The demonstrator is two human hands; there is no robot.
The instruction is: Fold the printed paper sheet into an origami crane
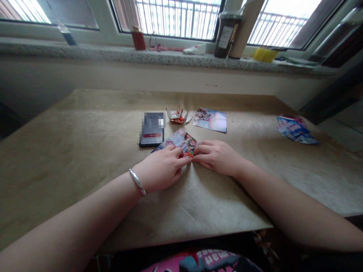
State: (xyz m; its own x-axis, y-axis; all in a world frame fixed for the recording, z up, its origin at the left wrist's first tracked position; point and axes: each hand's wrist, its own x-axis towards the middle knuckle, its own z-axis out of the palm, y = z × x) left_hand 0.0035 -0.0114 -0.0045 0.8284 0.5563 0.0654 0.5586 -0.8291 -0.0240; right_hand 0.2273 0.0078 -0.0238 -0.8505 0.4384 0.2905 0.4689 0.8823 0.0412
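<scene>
A colourful printed paper lies on the brown table, partly folded. My left hand, with a silver bangle at the wrist, presses its fingertips on the paper's near edge. My right hand meets it from the right, fingers pinching the same edge. Part of the paper is hidden under both hands. Just behind it lie a folded paper figure and a flat printed sheet.
A dark phone lies left of the paper. More printed sheets sit at the table's right edge. The windowsill behind holds a red box, a dark jar, a cardboard tube and a yellow item.
</scene>
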